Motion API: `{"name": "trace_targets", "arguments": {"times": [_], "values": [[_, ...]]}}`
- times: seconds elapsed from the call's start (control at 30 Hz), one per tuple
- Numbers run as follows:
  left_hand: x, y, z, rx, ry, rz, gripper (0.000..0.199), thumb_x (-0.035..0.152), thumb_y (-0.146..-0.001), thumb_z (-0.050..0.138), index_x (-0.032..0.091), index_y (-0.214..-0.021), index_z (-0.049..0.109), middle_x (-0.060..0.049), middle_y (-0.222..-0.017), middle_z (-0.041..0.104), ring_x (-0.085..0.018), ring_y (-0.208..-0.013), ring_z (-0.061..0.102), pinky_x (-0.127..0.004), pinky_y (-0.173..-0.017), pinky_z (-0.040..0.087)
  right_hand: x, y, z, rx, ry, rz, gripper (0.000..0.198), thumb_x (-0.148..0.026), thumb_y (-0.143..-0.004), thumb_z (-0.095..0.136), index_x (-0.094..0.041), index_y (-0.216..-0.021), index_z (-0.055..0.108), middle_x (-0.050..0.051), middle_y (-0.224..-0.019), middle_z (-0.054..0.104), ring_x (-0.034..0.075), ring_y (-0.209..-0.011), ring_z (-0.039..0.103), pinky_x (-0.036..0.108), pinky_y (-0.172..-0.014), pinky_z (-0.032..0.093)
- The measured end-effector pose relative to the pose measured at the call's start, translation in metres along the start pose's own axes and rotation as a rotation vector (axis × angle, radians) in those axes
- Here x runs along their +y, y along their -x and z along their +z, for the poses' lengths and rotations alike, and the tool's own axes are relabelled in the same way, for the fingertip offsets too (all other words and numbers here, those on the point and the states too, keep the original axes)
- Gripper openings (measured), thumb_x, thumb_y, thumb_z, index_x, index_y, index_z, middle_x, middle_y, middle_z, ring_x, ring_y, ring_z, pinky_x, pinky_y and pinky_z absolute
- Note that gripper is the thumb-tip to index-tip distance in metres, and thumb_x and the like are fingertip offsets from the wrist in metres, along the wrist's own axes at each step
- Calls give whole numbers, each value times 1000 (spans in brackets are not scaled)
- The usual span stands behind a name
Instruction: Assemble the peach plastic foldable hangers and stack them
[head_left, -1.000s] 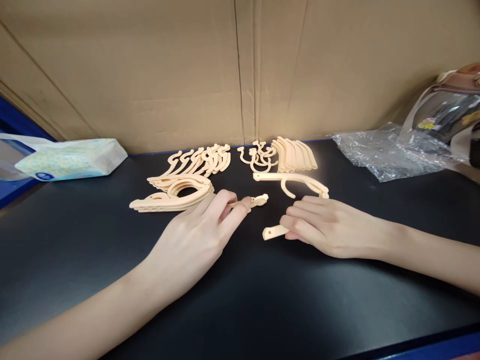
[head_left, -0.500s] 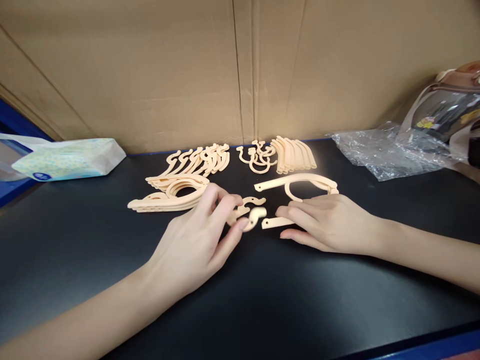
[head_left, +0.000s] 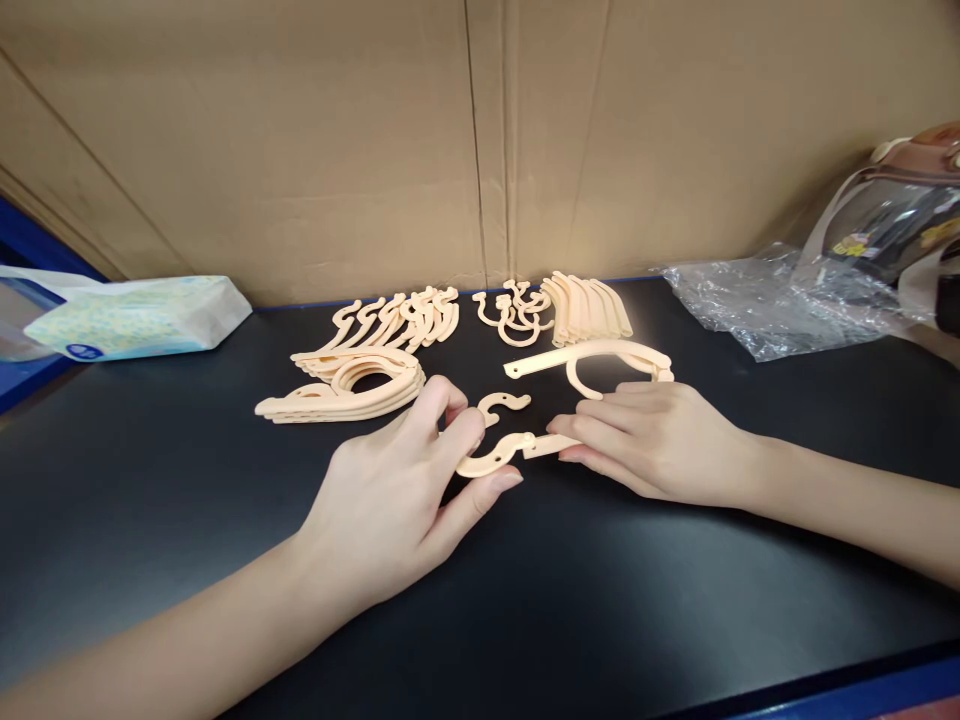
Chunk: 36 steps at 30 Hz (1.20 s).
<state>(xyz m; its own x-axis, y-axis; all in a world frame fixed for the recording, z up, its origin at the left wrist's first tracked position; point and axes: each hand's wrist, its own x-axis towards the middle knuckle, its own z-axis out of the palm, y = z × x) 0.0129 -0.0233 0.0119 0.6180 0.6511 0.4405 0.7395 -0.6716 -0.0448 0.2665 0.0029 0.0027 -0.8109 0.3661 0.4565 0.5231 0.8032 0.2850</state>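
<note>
Between my left hand's thumb and fingers is a small S-shaped cream piece with a hole in it. Its far end meets, or nearly meets, the tip of a straight hanger arm. My right hand is closed around that partly assembled folding hanger, covering much of it; one arm and a curved loop show behind my fingers. A second S-shaped piece lies on the table just past my left fingertips. Left of that hand rests a stack of folded hangers.
At the back of the black table lie several curved pieces, hooks and a row of hanger arms. A tissue pack is at left, a crumpled clear bag at right. Cardboard stands behind.
My left hand has brought the small S-shaped piece right and turned it, so its end is now at the hanger arm's tip. My right hand and the hanger have shifted slightly left.
</note>
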Motion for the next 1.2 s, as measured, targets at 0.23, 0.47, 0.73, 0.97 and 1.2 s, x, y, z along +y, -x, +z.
{"name": "trace_targets", "arguments": {"times": [0.23, 0.47, 0.73, 0.97, 1.2], "values": [[-4, -2, 9, -11, -28, 43, 24, 31, -100, 38, 20, -87, 56, 0, -79, 57, -16, -67, 55, -29, -53, 34, 1, 2, 2, 15, -60, -64, 28, -29, -103, 41, -16, -105, 65, -2, -74, 68, 11, -59, 58, 27, -57, 41], [-1, -4, 11, -32, 28, 125, 24, 26, -99, 35, 18, -86, 54, -1, -76, 59, -18, -67, 52, -31, -57, 37, 1, 0, 3, 10, -70, -47, 30, -31, -103, 40, -18, -112, 65, -3, -73, 67, 10, -57, 57, 26, -56, 40], [-5, -7, 10, -179, 128, 209, 25, 20, -97, 27, 20, -85, 49, 1, -70, 56, -14, -51, 51, -28, -47, 35, -5, -4, 0, 86, -24, -62, 29, -29, -102, 42, -16, -101, 68, -3, -68, 65, 9, -54, 53, 26, -52, 37], [-5, -9, 11, -156, 36, 222, 35, 41, -103, 28, 20, -81, 45, 4, -60, 53, -14, -47, 55, -25, -44, 31, -12, -5, 0, 42, -120, 30, 36, -31, -103, 38, -16, -88, 68, 0, -69, 67, 11, -55, 56, 26, -55, 38], [-2, -11, 6, -132, -140, 283, 47, 39, -105, 14, 20, -73, 43, 4, -51, 47, -14, -38, 46, -26, -40, 24, -12, -3, 1, 53, -120, 9, 38, -32, -103, 37, -17, -86, 67, -2, -64, 62, 10, -50, 49, 26, -51, 34]]}}
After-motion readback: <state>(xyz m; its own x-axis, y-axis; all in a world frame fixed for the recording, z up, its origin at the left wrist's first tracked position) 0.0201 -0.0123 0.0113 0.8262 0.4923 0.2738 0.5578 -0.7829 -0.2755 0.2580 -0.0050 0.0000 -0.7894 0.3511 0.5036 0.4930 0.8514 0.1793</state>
